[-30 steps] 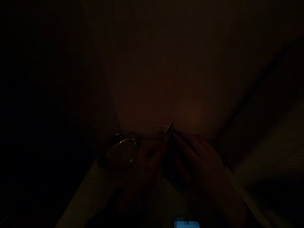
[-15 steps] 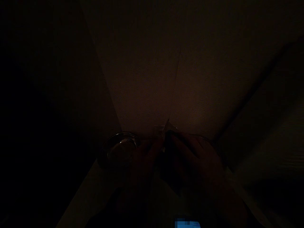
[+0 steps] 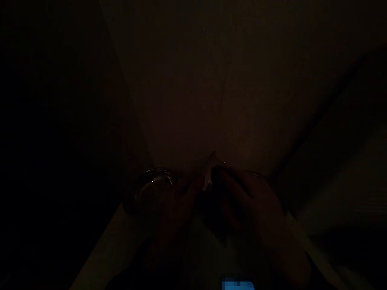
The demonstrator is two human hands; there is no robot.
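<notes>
The picture is very dark. My left hand (image 3: 178, 201) and my right hand (image 3: 254, 197) come together in the middle, fingers bent inward and closed. Between them a thin, pale piece (image 3: 208, 177) with a pointed top sticks up and glints faintly; its kind cannot be made out. Both hands seem to grip it, though the fingertips are mostly lost in shadow. A shiny round bowl (image 3: 154, 171) stands beside my left hand, partly covered by it. Behind my right hand shows a bit of a curved rim (image 3: 260, 175).
Underneath the hands lies a pale tabletop (image 3: 102, 245). A wall (image 3: 181, 100) rises right behind it. At the bottom edge a small lit blue screen (image 3: 238, 285) glows. Deep shadow fills the left side.
The view has grown darker. The thin piece between my hands shows slightly more of its lower part, and my left hand has shifted slightly left. The bowl stays in place.
</notes>
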